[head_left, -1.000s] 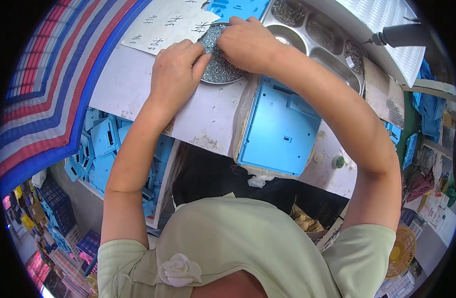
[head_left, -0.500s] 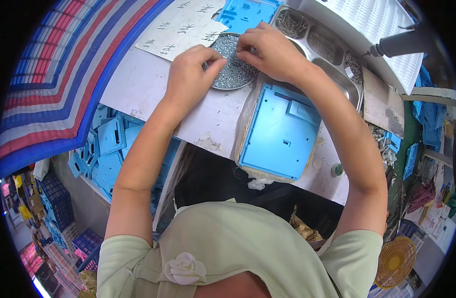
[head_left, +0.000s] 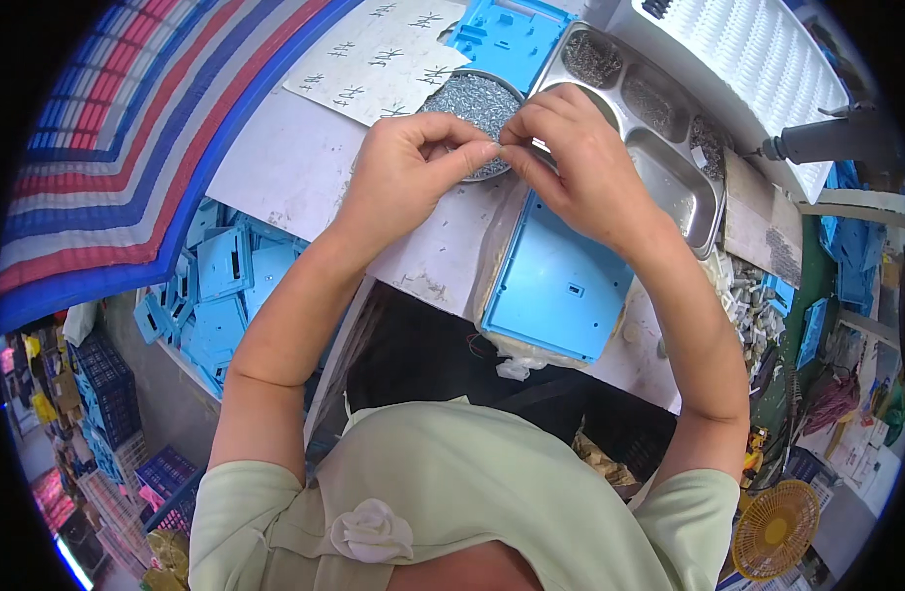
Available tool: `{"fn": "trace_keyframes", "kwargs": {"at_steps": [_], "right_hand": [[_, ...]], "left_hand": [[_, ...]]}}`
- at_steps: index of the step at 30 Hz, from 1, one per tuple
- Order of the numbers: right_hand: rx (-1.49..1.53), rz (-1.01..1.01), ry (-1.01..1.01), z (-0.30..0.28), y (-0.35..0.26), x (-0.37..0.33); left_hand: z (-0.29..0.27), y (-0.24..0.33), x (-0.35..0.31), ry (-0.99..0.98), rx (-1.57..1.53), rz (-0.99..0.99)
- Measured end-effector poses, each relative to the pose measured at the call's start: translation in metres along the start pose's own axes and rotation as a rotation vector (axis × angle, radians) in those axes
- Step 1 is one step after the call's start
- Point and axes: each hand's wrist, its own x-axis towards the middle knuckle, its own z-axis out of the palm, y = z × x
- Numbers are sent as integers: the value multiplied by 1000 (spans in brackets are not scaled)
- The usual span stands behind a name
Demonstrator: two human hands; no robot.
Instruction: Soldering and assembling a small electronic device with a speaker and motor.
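My left hand [head_left: 418, 169] and my right hand [head_left: 578, 158] meet at the fingertips, just in front of a round metal dish of small silvery screws [head_left: 474, 102]. Both hands are pinched closed. Whatever sits between the fingertips is too small to make out. Below my right hand a flat blue plastic panel [head_left: 551, 286] lies on a padded block at the table's front edge; my right hand and wrist cover its upper part.
A divided steel tray [head_left: 681, 187] holds small metal parts at the right. Beyond it are a white ribbed tray [head_left: 738, 69] and a grey power screwdriver [head_left: 817, 143]. A marked paper sheet [head_left: 374, 59] and another blue panel [head_left: 507, 44] lie behind. Blue parts [head_left: 226, 286] fill a bin at left.
My hands have come away from over the screw dish, moving right and nearer to me. Their fingertips, apart before, now touch each other.
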Motion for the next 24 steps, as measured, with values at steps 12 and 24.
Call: {"fn": "trace_keyframes", "kwargs": {"at_steps": [12, 24], "right_hand": [[-153, -70, -9, 13, -3, 9], [442, 570, 118, -65, 0, -53]], "left_hand": [[-14, 14, 8, -53, 238, -3], [8, -1, 0, -300, 60, -131]]}}
